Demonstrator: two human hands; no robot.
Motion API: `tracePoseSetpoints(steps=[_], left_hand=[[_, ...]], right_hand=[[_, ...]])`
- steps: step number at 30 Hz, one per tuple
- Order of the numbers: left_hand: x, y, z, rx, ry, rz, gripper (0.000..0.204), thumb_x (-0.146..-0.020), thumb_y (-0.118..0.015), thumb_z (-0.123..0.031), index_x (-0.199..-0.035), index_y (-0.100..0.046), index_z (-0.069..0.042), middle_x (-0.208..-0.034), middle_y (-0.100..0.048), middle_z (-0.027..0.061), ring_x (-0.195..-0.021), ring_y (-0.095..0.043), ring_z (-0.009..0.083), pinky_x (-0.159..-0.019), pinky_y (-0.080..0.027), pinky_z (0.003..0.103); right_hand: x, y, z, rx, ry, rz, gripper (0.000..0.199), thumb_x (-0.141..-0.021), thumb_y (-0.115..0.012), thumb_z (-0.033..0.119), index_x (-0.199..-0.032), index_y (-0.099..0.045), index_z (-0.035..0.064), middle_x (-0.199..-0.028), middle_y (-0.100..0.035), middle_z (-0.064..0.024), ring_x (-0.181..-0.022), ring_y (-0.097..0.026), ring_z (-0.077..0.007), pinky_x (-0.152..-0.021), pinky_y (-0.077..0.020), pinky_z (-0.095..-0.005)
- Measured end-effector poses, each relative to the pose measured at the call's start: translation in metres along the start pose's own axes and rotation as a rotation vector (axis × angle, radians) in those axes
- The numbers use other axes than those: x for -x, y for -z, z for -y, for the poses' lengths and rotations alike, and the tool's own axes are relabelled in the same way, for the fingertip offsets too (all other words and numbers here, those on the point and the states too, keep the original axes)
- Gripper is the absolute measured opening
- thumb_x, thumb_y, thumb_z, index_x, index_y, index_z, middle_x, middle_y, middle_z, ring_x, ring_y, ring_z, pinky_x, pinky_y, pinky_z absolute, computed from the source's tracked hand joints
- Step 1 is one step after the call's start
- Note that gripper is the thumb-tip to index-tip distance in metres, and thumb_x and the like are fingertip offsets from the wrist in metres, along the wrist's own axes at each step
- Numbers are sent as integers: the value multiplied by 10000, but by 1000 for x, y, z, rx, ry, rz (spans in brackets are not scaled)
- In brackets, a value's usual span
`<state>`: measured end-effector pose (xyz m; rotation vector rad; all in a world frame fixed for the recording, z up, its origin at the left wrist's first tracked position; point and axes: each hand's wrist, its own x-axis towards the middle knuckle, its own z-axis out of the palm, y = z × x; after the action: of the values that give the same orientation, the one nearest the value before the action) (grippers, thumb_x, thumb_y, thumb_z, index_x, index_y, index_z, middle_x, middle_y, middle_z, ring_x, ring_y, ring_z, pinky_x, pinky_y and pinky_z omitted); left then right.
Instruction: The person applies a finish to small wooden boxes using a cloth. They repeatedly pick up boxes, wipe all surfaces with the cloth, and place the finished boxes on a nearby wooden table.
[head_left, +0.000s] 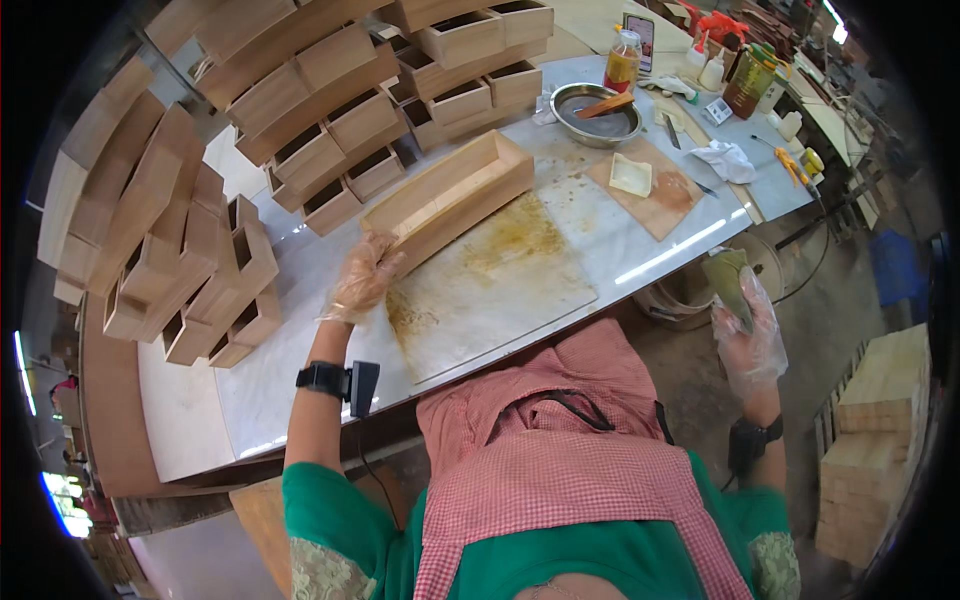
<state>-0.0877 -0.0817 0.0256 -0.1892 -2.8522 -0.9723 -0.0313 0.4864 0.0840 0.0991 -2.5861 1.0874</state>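
Note:
A long, narrow open-topped wooden box (460, 212) lies slantwise on the table in front of me. My left hand (362, 280), in a clear plastic glove, grips its near left end with the fingers closed at the corner. Off the table's right edge, my right hand (752, 340), gloved the same way, holds a flat greenish-brown pad (726, 272); its exact kind is unclear. The pad is above the rim of a bucket (680, 296). Under and beside the box, a board (510, 290) on the tabletop carries yellow-brown stains.
Stacked wooden boxes (330, 130) rise at the far left, with another stack (190, 260) nearer. A metal bowl (570, 105) with a wooden piece across it sits at the back, near a jar (622, 65), bottles and a small cream tray (630, 176). Timber blocks (870, 440) stand lower right.

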Motion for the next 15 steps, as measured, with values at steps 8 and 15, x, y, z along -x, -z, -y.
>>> tracePoseSetpoints(steps=[8, 15], left_hand=[[45, 29, -63, 869, 559, 144, 330, -988, -654, -355, -1022, -666, -27, -720, -617, 22, -525, -556, 80, -493, -420, 235], [75, -46, -33, 880, 246, -111, 736, -748, -890, -166, -1351, -480, -70, -993, -632, 31, -727, -612, 101, -636, -530, 268]], right_hand=[[-92, -47, 68, 65, 692, 150, 540, -866, -743, 64, -1376, -564, 69, -1406, -562, -216, -1302, -525, -429, -1085, -440, -497], [-131, -176, 100, -130, 588, 269, 378, -825, -727, 95, -1200, -684, 87, -1215, -666, -171, -1062, -660, -346, -867, -562, -428]])
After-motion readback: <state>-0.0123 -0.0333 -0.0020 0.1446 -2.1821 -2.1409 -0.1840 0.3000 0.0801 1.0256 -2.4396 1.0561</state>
